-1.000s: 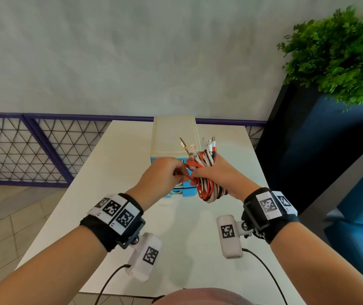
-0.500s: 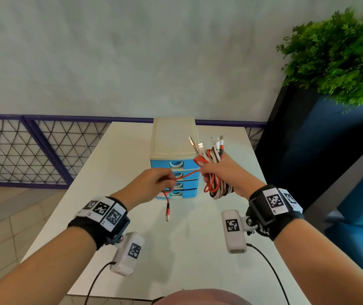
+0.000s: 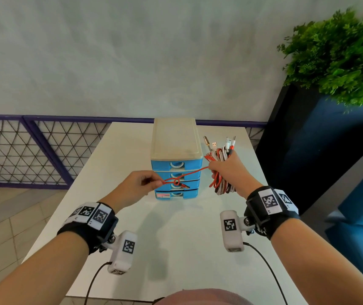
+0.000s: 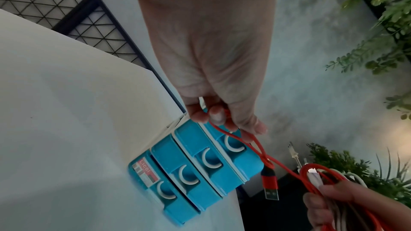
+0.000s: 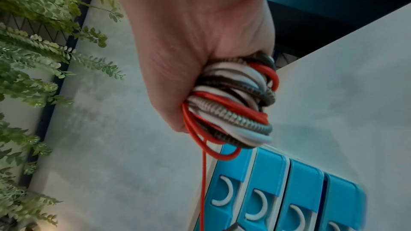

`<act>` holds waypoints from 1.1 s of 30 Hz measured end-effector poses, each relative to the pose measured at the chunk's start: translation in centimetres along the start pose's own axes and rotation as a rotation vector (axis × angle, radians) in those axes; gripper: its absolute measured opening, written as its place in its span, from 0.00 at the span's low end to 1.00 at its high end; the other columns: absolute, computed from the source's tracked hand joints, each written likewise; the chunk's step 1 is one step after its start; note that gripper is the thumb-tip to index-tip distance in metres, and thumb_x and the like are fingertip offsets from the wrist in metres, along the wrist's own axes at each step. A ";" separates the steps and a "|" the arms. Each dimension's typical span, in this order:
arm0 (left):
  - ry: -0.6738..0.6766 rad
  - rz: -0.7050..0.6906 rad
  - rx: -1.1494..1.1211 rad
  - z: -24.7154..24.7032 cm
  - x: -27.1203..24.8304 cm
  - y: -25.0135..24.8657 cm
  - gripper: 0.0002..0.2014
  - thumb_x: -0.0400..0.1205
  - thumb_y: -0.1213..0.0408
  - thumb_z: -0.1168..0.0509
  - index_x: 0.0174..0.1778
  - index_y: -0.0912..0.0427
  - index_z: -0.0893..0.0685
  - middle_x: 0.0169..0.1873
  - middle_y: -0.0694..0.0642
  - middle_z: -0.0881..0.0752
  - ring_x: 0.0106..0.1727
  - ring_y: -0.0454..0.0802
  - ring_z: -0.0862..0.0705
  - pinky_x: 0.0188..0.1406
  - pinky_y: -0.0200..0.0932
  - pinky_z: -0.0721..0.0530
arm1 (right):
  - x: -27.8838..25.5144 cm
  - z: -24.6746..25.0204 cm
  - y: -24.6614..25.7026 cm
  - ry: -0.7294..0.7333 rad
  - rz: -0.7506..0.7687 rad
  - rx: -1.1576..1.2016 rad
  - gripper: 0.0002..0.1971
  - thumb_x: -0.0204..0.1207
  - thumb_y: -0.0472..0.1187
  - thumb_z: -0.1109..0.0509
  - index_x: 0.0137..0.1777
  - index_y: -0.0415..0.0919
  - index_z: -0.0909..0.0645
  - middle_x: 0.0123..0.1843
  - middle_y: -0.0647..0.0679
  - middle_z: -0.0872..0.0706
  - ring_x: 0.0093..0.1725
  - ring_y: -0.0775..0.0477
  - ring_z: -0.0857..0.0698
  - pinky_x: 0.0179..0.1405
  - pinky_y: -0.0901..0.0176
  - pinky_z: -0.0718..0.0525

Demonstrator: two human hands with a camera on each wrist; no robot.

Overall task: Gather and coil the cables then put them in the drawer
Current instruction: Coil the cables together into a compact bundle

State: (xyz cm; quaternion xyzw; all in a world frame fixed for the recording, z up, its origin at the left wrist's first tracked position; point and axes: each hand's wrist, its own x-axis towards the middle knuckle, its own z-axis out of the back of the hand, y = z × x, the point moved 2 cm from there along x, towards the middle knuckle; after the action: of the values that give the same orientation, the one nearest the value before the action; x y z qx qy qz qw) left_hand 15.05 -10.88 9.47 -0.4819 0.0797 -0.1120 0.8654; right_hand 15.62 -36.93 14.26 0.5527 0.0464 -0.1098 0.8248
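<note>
My right hand (image 3: 225, 170) (image 5: 200, 55) grips a coiled bundle of red, white and grey braided cables (image 3: 221, 172) (image 5: 233, 106), plugs sticking up, to the right of the drawer unit. A red cable (image 3: 185, 175) (image 4: 258, 148) stretches from the bundle across to my left hand (image 3: 142, 183) (image 4: 222, 119), which pinches it in front of the drawers. The strand forms a small loop with its red USB plug (image 4: 270, 184) hanging off it. The blue four-drawer unit (image 3: 176, 170) (image 4: 191, 169) (image 5: 278, 191) with a cream top stands on the white table (image 3: 176, 238); all drawers are closed.
The table's far edge meets a purple-framed mesh railing (image 3: 33, 150) and a grey wall. A dark planter with a green plant (image 3: 338, 62) stands to the right of the table. Bare tabletop lies in front of the drawer unit.
My hands have moved apart: the left hand drew the red cable's end out leftward and it now crosses itself in a small loop. The right hand shifted right with the bundle.
</note>
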 end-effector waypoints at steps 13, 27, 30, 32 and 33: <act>-0.135 0.042 0.027 -0.4 0.6 -0.6 0.06 0.85 0.62 0.40 0.45 0.56 0.20 0.27 0.48 0.26 0.27 0.40 0.30 0.27 0.34 0.32 | -0.7 -1.6 0.3 0.050 0.027 0.014 0.10 0.74 0.33 0.31 0.48 0.46 0.29 0.39 0.44 0.19 0.32 0.50 0.18 0.31 0.62 0.15; -0.171 -0.044 0.421 -1.3 0.4 -4.6 0.07 0.76 0.48 0.31 0.44 0.43 0.09 0.25 0.49 0.18 0.26 0.45 0.27 0.26 0.41 0.33 | -2.3 -3.4 1.8 0.201 0.071 0.050 0.15 0.72 0.34 0.25 0.47 0.50 0.28 0.41 0.47 0.15 0.34 0.54 0.14 0.32 0.66 0.14; -0.178 -0.065 0.572 -1.6 0.3 -5.6 0.10 0.77 0.46 0.32 0.46 0.44 0.10 0.23 0.47 0.24 0.26 0.45 0.27 0.23 0.40 0.38 | -2.4 -3.7 1.9 0.206 0.106 -0.016 0.17 0.70 0.37 0.22 0.46 0.53 0.28 0.41 0.51 0.15 0.37 0.54 0.14 0.37 0.64 0.15; -0.186 -0.084 0.615 -1.9 0.3 -6.2 0.10 0.77 0.45 0.33 0.46 0.44 0.10 0.24 0.47 0.24 0.29 0.45 0.25 0.23 0.40 0.37 | -2.4 -4.2 1.8 0.191 0.124 -0.089 0.17 0.68 0.38 0.21 0.49 0.51 0.26 0.42 0.50 0.14 0.39 0.51 0.12 0.44 0.57 0.12; -0.182 -0.096 0.635 -2.0 0.3 -6.4 0.10 0.78 0.45 0.34 0.46 0.44 0.11 0.25 0.48 0.23 0.30 0.46 0.24 0.23 0.40 0.37 | -2.3 -4.5 1.7 0.189 0.126 -0.122 0.17 0.67 0.38 0.21 0.51 0.49 0.25 0.43 0.48 0.13 0.41 0.49 0.11 0.47 0.53 0.11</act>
State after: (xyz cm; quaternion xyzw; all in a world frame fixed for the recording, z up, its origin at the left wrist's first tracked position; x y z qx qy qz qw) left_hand 14.09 -15.88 13.88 -0.1996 -0.0598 -0.1283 0.9696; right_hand 13.96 -31.86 14.51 0.5111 0.0956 -0.0022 0.8542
